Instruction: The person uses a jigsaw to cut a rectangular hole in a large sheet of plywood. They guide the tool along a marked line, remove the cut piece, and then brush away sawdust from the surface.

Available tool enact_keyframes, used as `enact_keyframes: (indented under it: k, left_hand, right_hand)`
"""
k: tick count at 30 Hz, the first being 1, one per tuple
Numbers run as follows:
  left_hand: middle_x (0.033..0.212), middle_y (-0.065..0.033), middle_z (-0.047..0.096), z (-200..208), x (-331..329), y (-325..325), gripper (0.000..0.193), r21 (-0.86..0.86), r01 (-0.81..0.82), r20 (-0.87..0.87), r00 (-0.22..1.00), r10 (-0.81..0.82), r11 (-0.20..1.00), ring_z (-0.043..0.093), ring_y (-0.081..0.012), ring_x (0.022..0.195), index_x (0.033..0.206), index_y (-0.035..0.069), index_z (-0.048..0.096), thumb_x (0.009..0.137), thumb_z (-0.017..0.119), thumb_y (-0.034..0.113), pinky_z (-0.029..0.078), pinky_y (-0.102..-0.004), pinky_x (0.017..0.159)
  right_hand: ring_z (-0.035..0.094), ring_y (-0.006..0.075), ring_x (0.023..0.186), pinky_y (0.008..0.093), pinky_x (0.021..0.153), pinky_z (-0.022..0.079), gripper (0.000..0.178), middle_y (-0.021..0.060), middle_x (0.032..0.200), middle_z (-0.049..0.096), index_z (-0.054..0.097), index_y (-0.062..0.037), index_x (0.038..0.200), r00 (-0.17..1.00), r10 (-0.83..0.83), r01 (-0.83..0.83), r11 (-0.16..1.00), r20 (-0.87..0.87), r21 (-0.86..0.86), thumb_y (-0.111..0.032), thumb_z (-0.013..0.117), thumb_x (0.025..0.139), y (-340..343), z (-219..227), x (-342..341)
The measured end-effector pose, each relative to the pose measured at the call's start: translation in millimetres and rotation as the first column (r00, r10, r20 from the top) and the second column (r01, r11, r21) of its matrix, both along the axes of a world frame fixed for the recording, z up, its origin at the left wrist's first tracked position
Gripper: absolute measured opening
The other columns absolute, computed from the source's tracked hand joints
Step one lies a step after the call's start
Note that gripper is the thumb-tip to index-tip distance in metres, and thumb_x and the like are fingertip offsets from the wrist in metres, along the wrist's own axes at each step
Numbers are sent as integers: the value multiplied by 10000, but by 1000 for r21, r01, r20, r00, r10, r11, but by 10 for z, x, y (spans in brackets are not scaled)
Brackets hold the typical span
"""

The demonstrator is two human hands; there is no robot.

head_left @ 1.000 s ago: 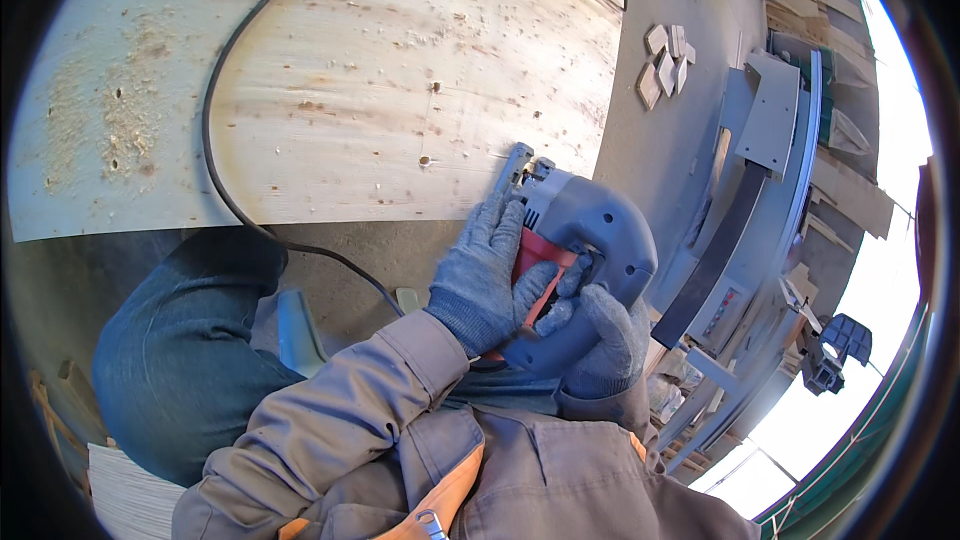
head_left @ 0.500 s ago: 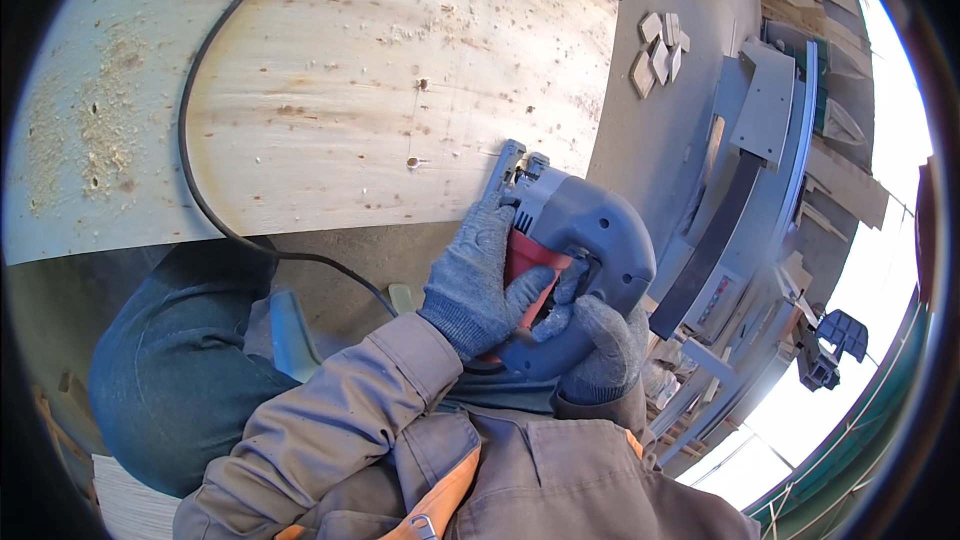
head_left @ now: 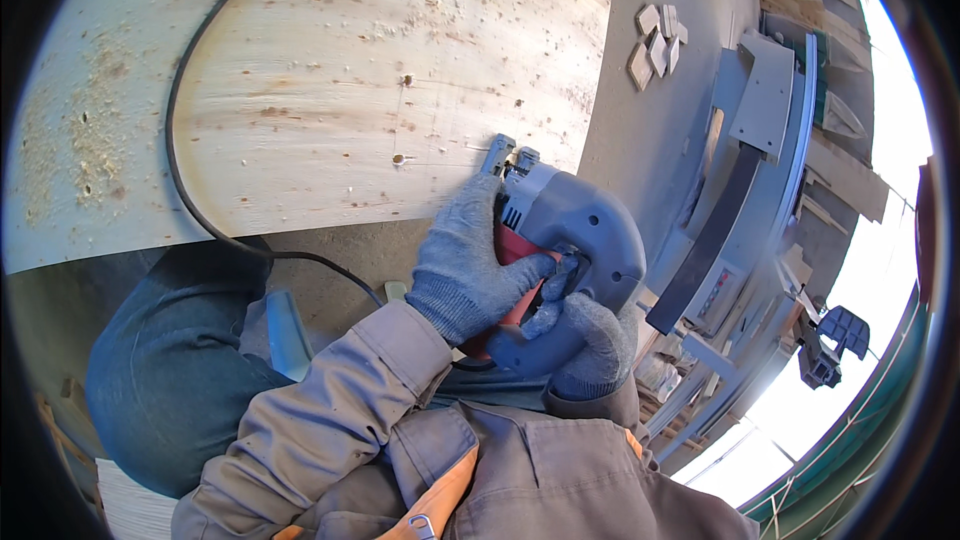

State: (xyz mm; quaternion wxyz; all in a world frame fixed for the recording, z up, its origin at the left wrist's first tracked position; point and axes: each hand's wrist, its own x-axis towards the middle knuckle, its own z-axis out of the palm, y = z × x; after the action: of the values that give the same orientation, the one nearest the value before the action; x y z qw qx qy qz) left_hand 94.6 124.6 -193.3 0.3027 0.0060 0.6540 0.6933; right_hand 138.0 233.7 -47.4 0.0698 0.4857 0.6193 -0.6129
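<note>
A grey and red jigsaw [head_left: 590, 215] lies at the near right edge of a pale plywood sheet [head_left: 320, 130], its metal shoe over the wood. My left hand [head_left: 460, 260], in a grey knit glove, wraps the front of its body close to the shoe. Around the rear handle closes my right hand [head_left: 590, 340], gloved alike, with fingers through the handle opening. The blade is hidden under the tool. Small holes [head_left: 398, 160] with thin pencil-like lines mark the board beside the saw.
A black cable [head_left: 172, 110] loops over the board and down toward the saw. Sawdust [head_left: 95, 150] lies at the board's left. Several diamond-shaped wood pieces [head_left: 656, 48] rest on the grey floor to the right, near a long grey machine [head_left: 745, 210]. My bent knee is below the board.
The jigsaw and both hands have shifted slightly left and up in view. The board and its holes have also slid left in the picture. The grip is the same.
</note>
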Motion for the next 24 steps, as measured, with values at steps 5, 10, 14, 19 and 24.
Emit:
enact_keyframes:
  k: [5,10,14,19,24]
  left_hand:
    - [1323,-296,596,54,-48,13,1031,-181,95,-75,991,-110,979,597,-421,1235,1551,-18,358,782,904,398,468,-514,1098]
    - [1309,-293,599,14,-4,36,1011,-200,55,-130,988,-83,978,598,-428,1226,1531,-23,396,781,897,434,467,-523,1090]
    - [1309,-295,597,9,-9,51,1031,-202,60,-112,990,-84,978,596,-431,1226,1526,-26,401,767,906,454,467,-523,1090]
    - [1327,-297,590,19,6,62,1042,-189,51,-107,992,-72,981,594,-433,1231,1526,-27,401,760,910,463,468,-521,1089]
    - [1426,-345,493,81,-62,29,1078,-171,147,-32,987,-154,974,511,-463,1337,1551,-68,319,814,864,500,403,-525,1167]
  right_hand:
    - [712,271,780,395,707,615,385,153,915,708,625,66,1202,998,9,-16,991,-56,-133,-116,720,877,59,-8,-31]
    - [710,275,753,407,685,621,397,163,954,706,613,48,1242,998,-38,33,992,-40,-125,-101,716,888,80,-33,-14]
    - [712,297,772,435,709,622,444,186,994,692,560,51,1334,999,-19,15,995,-45,-94,-68,666,920,61,-49,-22]
    - [723,275,756,408,678,629,373,158,951,710,623,43,1240,999,1,-4,996,-39,-90,-61,722,896,142,-57,-3]
    - [727,274,732,404,684,626,324,161,902,721,647,75,1175,999,1,-4,998,-44,-65,-73,731,900,137,-63,-13]
